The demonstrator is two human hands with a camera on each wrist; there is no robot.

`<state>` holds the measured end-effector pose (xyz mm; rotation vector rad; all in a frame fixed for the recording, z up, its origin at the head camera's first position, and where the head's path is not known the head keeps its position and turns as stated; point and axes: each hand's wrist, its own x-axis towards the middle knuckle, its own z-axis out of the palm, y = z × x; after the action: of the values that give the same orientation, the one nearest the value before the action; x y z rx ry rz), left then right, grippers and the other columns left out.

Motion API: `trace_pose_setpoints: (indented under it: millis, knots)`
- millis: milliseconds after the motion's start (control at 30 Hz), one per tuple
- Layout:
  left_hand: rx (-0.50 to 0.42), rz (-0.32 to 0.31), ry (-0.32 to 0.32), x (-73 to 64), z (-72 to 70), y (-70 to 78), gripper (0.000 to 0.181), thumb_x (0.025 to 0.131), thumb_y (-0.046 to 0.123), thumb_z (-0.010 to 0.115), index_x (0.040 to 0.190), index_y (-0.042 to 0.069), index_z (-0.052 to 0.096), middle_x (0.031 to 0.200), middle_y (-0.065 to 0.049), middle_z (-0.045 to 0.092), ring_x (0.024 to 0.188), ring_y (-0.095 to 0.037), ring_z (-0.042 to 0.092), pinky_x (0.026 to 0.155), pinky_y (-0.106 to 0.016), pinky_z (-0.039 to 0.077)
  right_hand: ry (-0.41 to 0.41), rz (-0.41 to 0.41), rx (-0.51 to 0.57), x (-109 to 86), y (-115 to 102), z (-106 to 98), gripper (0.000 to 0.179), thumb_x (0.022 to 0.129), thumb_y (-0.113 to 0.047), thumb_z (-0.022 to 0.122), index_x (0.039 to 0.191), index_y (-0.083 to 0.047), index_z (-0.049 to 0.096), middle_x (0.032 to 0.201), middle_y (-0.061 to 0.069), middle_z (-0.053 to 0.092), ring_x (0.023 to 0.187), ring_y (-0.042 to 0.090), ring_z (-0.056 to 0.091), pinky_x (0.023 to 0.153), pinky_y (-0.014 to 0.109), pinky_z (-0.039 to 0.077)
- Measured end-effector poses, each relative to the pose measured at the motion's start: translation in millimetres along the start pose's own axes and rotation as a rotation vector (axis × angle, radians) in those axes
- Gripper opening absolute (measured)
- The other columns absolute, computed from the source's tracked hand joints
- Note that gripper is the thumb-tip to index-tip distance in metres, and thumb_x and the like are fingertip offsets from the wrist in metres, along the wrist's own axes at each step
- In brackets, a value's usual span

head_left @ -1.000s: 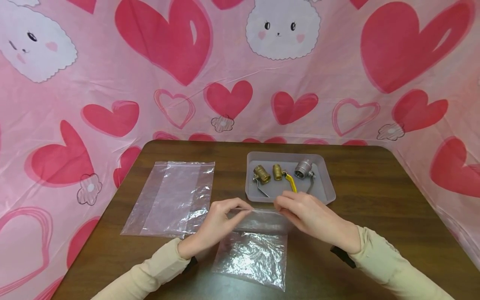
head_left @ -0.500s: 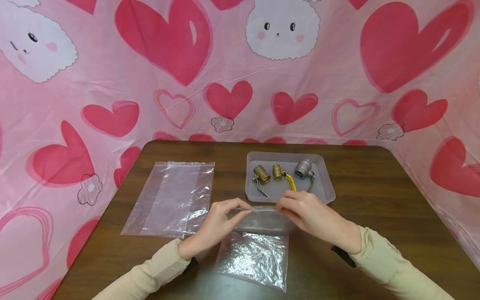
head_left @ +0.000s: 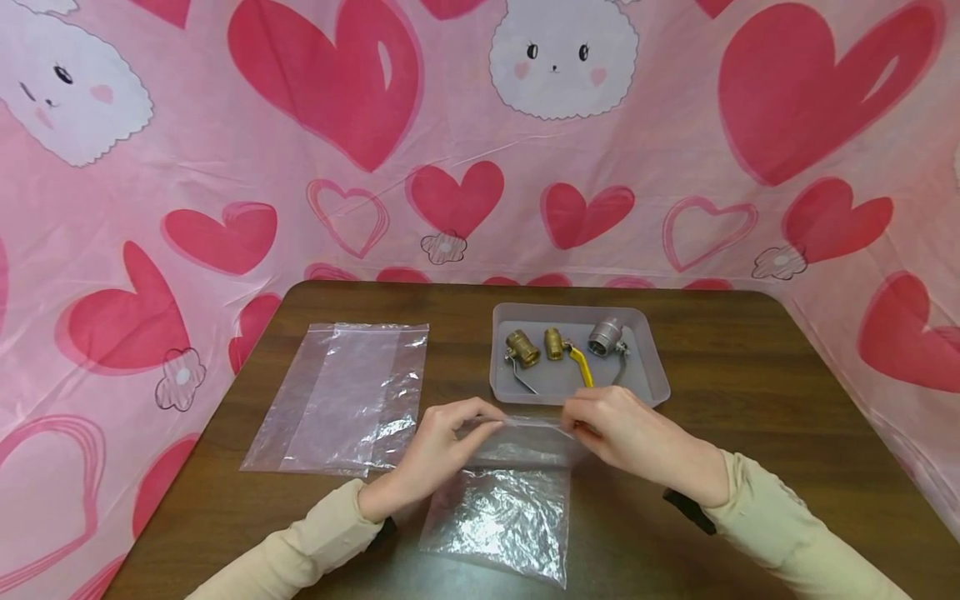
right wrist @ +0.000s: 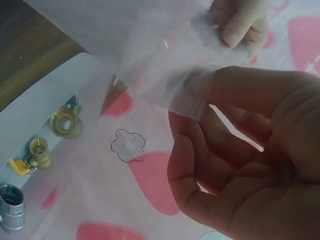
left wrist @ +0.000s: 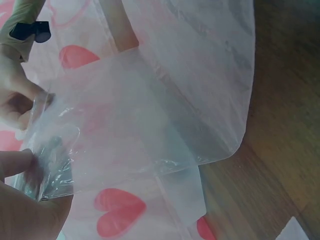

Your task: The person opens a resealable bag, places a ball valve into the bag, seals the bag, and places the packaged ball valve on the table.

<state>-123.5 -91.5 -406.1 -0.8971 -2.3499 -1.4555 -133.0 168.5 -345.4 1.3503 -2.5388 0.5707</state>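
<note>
Pinching, at left, the far edge of a clear plastic bag between thumb and fingers of the left hand. Pinching the same edge farther right with the right hand, between thumb and fingertips. Holding the bag at the near middle of a dark wooden table, creased and glossy toward the near side. Just beyond the hands, a shallow translucent tray with, from left to right, a brass valve, a smaller brass valve with a yellow lever, and a silver valve. To the left, overlapping flat bags on the table. At the far side, a pink heart-print cloth.
</note>
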Motion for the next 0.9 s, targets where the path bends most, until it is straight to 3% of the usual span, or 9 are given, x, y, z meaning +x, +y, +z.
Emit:
trace_pose_setpoints:
  millis: [367,633,900]
  knots:
    - [0.0,0.0,0.012,-0.6,1.6,-4.0,0.009,0.092,0.011,0.069,0.098,0.015,0.074,0.096,0.0,0.078,0.087,-0.012,0.073,0.08,-0.022,0.058,0.029,-0.04,-0.046,0.7,2.5,1.6,0.027,0.073,0.011,0.075,0.084,-0.013,0.074,0.081,-0.004,0.064,0.071,0.005,0.061,0.062,0.022,0.053]
    - [-0.064,-0.048,-0.006,-0.1,-0.4,0.3,0.009,0.093,0.011,0.068,0.099,0.013,0.074,0.095,-0.003,0.077,0.079,-0.011,0.072,0.072,-0.021,0.059,0.088,0.0,-0.049,1.2,3.2,4.4,0.02,0.071,-0.001,0.086,0.083,-0.014,0.076,0.078,-0.007,0.063,0.069,0.002,0.059,0.064,0.024,0.052]
    - [-0.062,-0.031,-0.008,-0.3,-0.1,-0.7,0.009,0.093,0.01,0.067,0.1,0.012,0.074,0.096,-0.004,0.077,0.079,-0.013,0.073,0.073,-0.02,0.059,0.021,0.039,0.003,0.5,2.9,1.3,0.023,0.07,-0.011,0.089,0.09,-0.012,0.079,0.085,-0.006,0.066,0.072,0.003,0.062,0.063,0.017,0.052]
